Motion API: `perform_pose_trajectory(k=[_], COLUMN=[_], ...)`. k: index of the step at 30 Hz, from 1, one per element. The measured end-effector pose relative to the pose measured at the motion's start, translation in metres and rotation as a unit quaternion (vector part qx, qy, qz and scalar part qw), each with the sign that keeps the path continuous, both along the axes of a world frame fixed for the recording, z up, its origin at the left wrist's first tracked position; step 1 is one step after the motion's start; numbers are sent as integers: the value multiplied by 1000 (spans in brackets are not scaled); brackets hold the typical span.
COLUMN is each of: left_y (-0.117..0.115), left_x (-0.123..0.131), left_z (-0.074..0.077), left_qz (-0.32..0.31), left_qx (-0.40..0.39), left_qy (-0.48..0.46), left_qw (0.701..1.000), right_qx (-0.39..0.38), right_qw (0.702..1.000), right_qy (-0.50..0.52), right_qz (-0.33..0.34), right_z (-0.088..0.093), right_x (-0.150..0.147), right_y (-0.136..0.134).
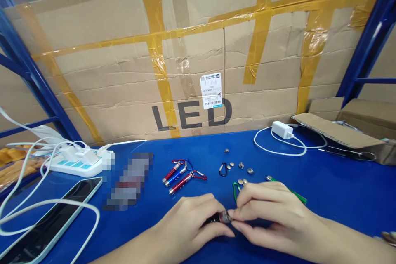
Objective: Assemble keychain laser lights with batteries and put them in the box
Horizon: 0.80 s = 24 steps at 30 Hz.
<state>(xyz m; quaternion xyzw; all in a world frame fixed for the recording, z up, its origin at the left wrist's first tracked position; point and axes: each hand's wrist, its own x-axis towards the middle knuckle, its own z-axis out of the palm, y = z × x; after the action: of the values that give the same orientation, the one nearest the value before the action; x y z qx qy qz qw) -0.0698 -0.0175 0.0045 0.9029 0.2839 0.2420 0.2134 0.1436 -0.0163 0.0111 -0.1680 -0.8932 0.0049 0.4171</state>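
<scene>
My left hand [198, 220] is closed around a black mini flashlight [213, 218], its silver end pointing right. At that end the thumb and forefinger of my right hand [272, 214] are pinched together; whether a small part sits between them I cannot make out. Just behind my right hand are a green carabiner clip [234, 192], button cells [240, 182] and a green flashlight tube [298, 196], partly covered by the hand. Farther back lie a black carabiner clip [222, 169], more button cells [232, 165] and small metal caps [250, 171].
Left of these lie two red mini flashlights [181, 184] and a blue one [175, 177], with clips. A phone [52, 222], looping white cables and a power strip [77, 167] occupy the left. Back right are a white charger [282, 130] and an open cardboard box [337, 130].
</scene>
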Motion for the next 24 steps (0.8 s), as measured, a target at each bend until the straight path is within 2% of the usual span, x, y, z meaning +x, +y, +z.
perform_pose_trajectory(k=[8, 18, 24], left_y=[1, 1, 1], left_x=[1, 1, 2], left_z=[-1, -2, -1], left_qz=[9, 18, 27], left_qx=[4, 12, 25], left_qy=[7, 18, 17], left_qw=[1000, 1000, 999], right_qx=[10, -15, -16], right_qw=[999, 992, 994], right_qy=[-44, -119, -86], right_qz=[-20, -43, -61], right_z=[2, 5, 6], right_x=[-1, 1, 1], right_y=[-1, -2, -1])
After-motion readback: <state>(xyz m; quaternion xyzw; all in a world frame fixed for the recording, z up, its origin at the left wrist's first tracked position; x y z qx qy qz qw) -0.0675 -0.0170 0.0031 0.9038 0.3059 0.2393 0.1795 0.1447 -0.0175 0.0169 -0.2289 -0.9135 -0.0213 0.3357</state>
